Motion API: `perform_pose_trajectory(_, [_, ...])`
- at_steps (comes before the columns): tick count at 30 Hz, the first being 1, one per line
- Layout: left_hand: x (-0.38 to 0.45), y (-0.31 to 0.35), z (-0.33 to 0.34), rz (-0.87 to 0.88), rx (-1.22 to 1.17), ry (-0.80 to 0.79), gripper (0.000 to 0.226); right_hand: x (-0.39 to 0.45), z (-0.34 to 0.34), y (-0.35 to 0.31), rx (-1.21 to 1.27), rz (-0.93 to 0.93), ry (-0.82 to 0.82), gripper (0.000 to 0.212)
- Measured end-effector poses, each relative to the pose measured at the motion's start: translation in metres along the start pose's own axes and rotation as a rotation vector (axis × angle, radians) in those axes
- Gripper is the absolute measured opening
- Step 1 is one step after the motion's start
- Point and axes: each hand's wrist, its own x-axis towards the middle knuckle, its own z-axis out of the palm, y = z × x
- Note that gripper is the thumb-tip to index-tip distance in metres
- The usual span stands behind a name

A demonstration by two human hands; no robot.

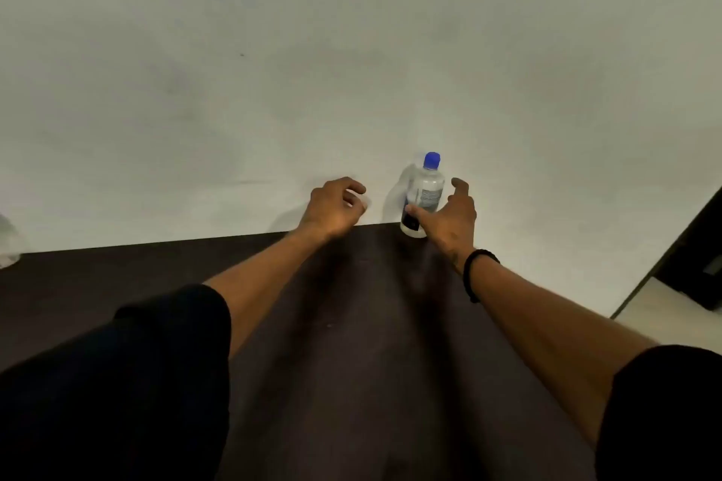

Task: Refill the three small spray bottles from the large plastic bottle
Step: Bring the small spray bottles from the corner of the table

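The large clear plastic bottle [425, 193], with a blue cap and a dark label, stands upright at the far edge of the dark table [351, 324], against the white wall. My right hand [449, 215] is spread around its lower half. The thumb touches the front of the bottle, and the fingers are held apart on its right side. My left hand [334, 207] hovers just left of the bottle with its fingers curled round a small pale clear object [363, 203]. This object looks like a small bottle, and the hand hides most of it.
Something clear and crumpled [8, 242] sits at the table's far left edge, cut off by the frame. The table's right edge runs diagonally near my right forearm, with pale floor and a dark piece of furniture [699, 266] beyond it.
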Motion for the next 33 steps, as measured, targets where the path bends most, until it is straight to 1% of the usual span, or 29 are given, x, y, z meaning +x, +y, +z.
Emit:
perform_pose_trajectory(2, [0.009, 0.001, 0.011, 0.028, -0.013, 0.032, 0.025, 0.011, 0.002, -0.001, 0.012, -0.028, 0.003, 0.1])
perform_pose_trajectory(4, [0.01, 0.007, 0.022, 0.082, 0.006, 0.045, 0.029, 0.017, 0.003, 0.0, 0.011, -0.044, 0.0, 0.093])
perform_pose_trajectory(6, [0.014, 0.011, 0.029, 0.173, 0.03, 0.068, 0.036, 0.021, 0.007, 0.0, 0.018, -0.073, 0.015, 0.084])
perform_pose_trajectory(8, [0.016, 0.017, 0.031, 0.271, 0.077, 0.081, 0.042, 0.021, 0.007, 0.001, 0.019, -0.084, 0.032, 0.08])
perform_pose_trajectory(11, [0.015, 0.032, 0.031, 0.378, 0.173, 0.05, 0.046, 0.016, 0.003, 0.002, 0.035, -0.093, 0.043, 0.079])
perform_pose_trajectory(17, [-0.007, 0.069, 0.008, 0.486, 0.187, -0.018, 0.05, -0.012, -0.022, -0.008, 0.056, -0.118, 0.046, 0.079])
perform_pose_trajectory(22, [-0.054, 0.092, -0.014, 0.555, 0.169, -0.045, 0.053, -0.057, -0.054, -0.022, 0.083, -0.176, 0.011, 0.078])
perform_pose_trajectory(25, [-0.088, 0.104, -0.026, 0.541, 0.143, -0.079, 0.052, -0.091, -0.075, -0.03, 0.127, -0.207, -0.009, 0.076])
perform_pose_trajectory(30, [-0.153, 0.118, -0.039, 0.541, 0.057, -0.013, 0.047, -0.15, -0.106, -0.037, 0.16, -0.291, -0.087, 0.069])
perform_pose_trajectory(33, [-0.193, 0.125, -0.042, 0.519, 0.02, -0.001, 0.044, -0.184, -0.121, -0.033, 0.173, -0.316, -0.148, 0.062])
